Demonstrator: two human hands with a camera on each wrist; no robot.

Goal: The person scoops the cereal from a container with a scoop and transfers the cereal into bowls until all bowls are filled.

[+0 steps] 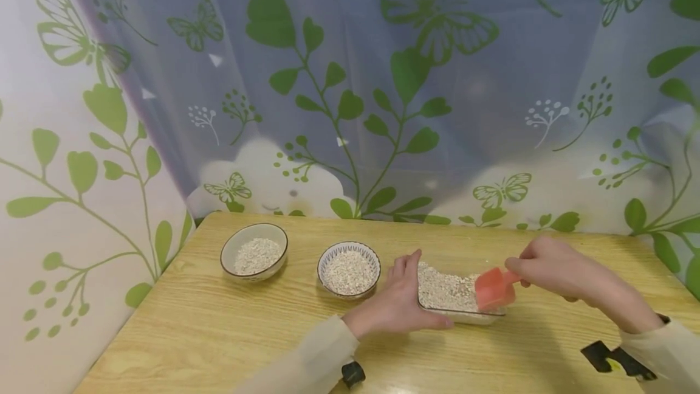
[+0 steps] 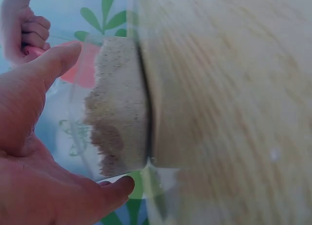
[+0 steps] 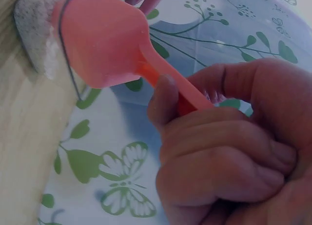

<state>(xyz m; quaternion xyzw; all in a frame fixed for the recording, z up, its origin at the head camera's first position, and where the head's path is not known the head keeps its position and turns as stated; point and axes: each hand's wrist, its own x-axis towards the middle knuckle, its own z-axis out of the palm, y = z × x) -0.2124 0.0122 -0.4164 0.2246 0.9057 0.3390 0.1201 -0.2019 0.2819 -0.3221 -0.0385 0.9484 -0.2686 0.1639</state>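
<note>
A clear rectangular glass container (image 1: 462, 316) with oat flakes (image 1: 445, 287) in it stands on the table. My left hand (image 1: 401, 303) rests against its left end, thumb along the near side and fingers toward the far side. Seen from the left wrist, that hand (image 2: 44, 132) is spread wide with fairly straight fingers. My right hand (image 1: 563, 272) grips the handle of a red plastic scoop (image 1: 494, 289), whose head is at the right end of the container, over the oats. The right wrist view shows the fingers (image 3: 222, 152) curled round the handle.
Left of the container stands a small patterned bowl (image 1: 350, 272) of oat flakes. Farther left is a larger bowl (image 1: 254, 251), also with oats. The wooden table (image 1: 219, 333) ends at a curtain (image 1: 350, 108) printed with leaves and butterflies.
</note>
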